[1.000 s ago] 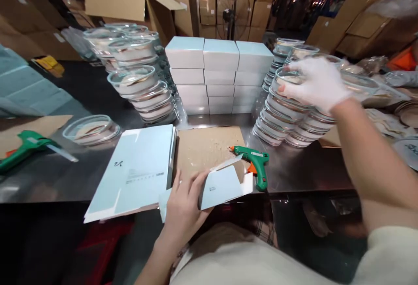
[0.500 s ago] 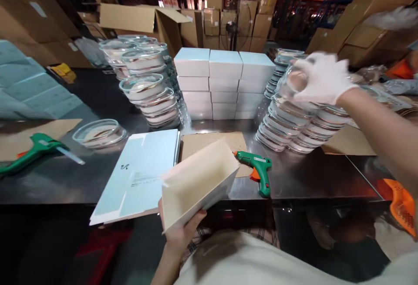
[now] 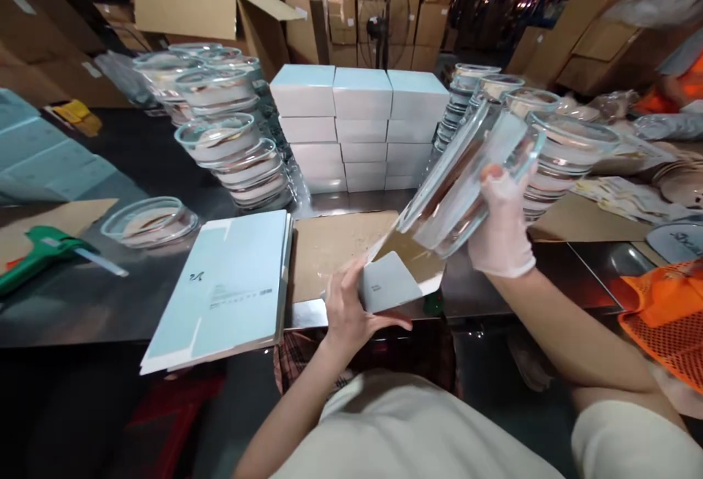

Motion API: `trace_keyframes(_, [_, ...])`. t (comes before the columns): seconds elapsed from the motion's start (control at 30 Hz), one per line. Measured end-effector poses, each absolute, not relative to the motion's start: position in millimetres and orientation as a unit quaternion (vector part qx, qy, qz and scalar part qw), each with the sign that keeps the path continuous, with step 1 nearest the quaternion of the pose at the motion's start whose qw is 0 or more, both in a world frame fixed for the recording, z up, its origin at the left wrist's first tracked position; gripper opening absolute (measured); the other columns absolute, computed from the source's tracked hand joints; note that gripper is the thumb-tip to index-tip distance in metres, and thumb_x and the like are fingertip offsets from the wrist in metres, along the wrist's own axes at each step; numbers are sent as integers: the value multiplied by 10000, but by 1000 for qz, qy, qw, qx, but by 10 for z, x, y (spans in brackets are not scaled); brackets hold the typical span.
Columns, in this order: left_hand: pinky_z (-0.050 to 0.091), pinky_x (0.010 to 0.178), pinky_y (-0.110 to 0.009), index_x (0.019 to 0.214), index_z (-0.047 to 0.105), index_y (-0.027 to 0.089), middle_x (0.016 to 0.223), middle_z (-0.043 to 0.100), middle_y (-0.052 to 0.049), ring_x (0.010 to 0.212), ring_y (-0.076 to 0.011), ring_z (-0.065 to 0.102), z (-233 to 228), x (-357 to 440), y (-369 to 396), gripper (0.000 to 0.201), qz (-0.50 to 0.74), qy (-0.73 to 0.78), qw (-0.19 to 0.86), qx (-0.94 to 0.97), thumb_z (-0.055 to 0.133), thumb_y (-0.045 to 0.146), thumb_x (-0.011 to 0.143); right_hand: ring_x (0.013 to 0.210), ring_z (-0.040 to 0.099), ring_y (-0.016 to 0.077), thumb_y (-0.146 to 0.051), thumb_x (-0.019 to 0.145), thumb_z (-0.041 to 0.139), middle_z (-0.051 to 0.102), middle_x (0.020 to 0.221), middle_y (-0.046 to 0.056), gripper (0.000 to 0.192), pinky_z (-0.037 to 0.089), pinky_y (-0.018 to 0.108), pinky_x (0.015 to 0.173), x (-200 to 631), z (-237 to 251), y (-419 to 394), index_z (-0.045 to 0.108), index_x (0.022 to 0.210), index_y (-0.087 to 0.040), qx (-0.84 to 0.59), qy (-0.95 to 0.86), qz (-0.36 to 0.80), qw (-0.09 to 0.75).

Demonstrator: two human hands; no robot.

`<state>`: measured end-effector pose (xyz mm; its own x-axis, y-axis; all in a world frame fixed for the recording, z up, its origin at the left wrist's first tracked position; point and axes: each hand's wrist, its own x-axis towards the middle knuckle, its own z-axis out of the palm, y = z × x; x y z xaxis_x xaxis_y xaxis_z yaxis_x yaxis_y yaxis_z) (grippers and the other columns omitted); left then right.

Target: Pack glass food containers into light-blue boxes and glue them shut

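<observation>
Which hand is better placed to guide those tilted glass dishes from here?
Probably the right hand: it grips the glass dishes, their lower end close by the box. The left hand seems less suited, being occupied with holding that box.

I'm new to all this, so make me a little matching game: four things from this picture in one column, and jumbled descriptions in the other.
Things
1. Left hand
2. Right hand
3. Blue sheets
4. Fan

Descriptions
A. in a flat pile, left of the left hand
B. in the background, beyond the stacked boxes
C. bare, holding an open box
D. in a white glove, gripping tilted clear dishes

Right pairs: 1-C, 2-D, 3-A, 4-B
</observation>
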<state>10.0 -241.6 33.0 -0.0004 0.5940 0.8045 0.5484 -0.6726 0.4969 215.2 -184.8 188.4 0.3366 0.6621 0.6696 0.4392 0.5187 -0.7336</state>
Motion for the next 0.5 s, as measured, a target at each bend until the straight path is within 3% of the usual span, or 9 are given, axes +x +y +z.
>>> trace_keyframes(0.07, [563, 1009, -490, 1523, 400, 211, 1329, 645, -186, 1189, -363, 689, 190, 132, -2469, 1105, 614, 434, 93, 653, 665, 903, 703, 1413, 521, 319, -842, 882, 555, 470, 1511, 155, 912, 427, 511, 1230, 2153, 1791, -2000, 400, 1532, -222, -476, -629, 50, 613])
trace_keyframes(0.13, [571, 1005, -463, 1499, 427, 190, 1338, 629, -192, 1207, -354, 681, 19, 146, -2512, 1064, 630, 468, 180, 594, 494, 957, 764, 1319, 576, 347, -887, 891, 466, 609, 1304, 127, 763, 433, 559, 1196, 2258, 1732, -2154, 635, 1274, -249, -447, -725, 52, 522])
trace_keyframes(0.2, [573, 1006, -450, 1476, 450, 164, 1336, 623, -201, 1225, -346, 672, -162, 134, -2546, 1000, 633, 478, 237, 561, 365, 939, 849, 1249, 613, 336, -844, 955, 370, 668, 1166, 111, 693, 458, 559, 1152, 2436, 1652, -2237, 723, 1033, -253, -422, -782, 83, 451])
trace_keyframes(0.23, [575, 1004, -448, 1490, 436, 160, 1339, 621, -205, 1225, -337, 675, -246, 116, -2561, 969, 635, 474, 248, 557, 335, 912, 888, 1220, 628, 322, -810, 979, 373, 681, 1154, 110, 664, 482, 540, 1123, 2530, 1585, -2246, 731, 1003, -251, -422, -784, 101, 444])
trace_keyframes(0.3, [578, 1004, -464, 1579, 320, 186, 1383, 606, -219, 1225, -321, 681, -383, 54, -2591, 912, 642, 453, 243, 570, 361, 840, 945, 1163, 660, 293, -756, 967, 514, 684, 1182, 111, 568, 529, 491, 1066, 2674, 1378, -2222, 708, 1108, -241, -442, -753, 149, 464])
trace_keyframes(0.37, [562, 1038, -498, 1636, 213, 268, 1460, 575, -216, 1277, -317, 661, -452, -29, -2618, 856, 649, 425, 222, 590, 446, 756, 973, 1161, 677, 282, -750, 889, 660, 668, 1259, 116, 625, 544, 467, 1052, 2710, 1091, -2191, 635, 1264, -250, -451, -725, 223, 470])
trace_keyframes(0.4, [545, 1064, -515, 1632, 244, 304, 1493, 560, -207, 1317, -322, 640, -456, -73, -2627, 811, 650, 411, 209, 604, 484, 719, 977, 1214, 668, 292, -785, 833, 698, 637, 1348, 125, 715, 537, 472, 1070, 2684, 937, -2186, 597, 1315, -267, -442, -719, 265, 466])
trace_keyframes(0.5, [496, 1116, -540, 1423, 603, 299, 1485, 586, -174, 1368, -358, 602, -358, -188, -2630, 640, 647, 371, 158, 648, 534, 726, 951, 1484, 491, 359, -1015, 643, 593, 396, 1646, 124, 1004, 442, 534, 1188, 2493, 546, -2222, 549, 1375, -329, -373, -722, 357, 461])
